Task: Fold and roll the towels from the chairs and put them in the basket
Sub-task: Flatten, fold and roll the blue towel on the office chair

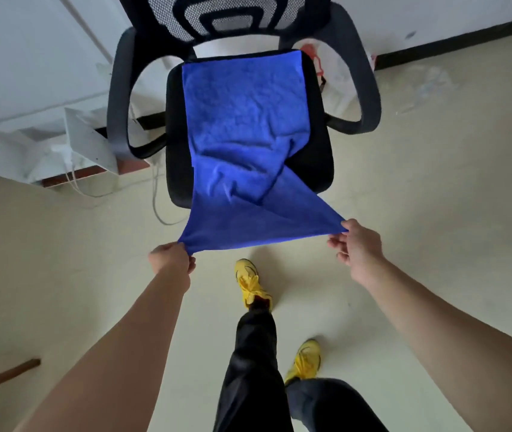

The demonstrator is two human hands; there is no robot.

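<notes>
two hands hold the near corners of a blue towel that lies over an office chair.

the blue towel (242, 126) is spread on the black seat of the chair (320, 157), its far edge close to the mesh backrest, and its near part hangs off the front of the seat and is lifted above the floor (435, 182). the left hand (172, 258) has a closed grip on the near left corner of the towel, and the right hand (357, 244) pinches the near right corner between thumb and fingers, so the near edge is stretched between them. the cloth is wrinkled in the middle, with a fold near the right front of the seat. below the hands i see yellow shoes (250, 283) and dark trousers of the person. white boxes (49, 145) stand at the wall on the left of the chair.
</notes>
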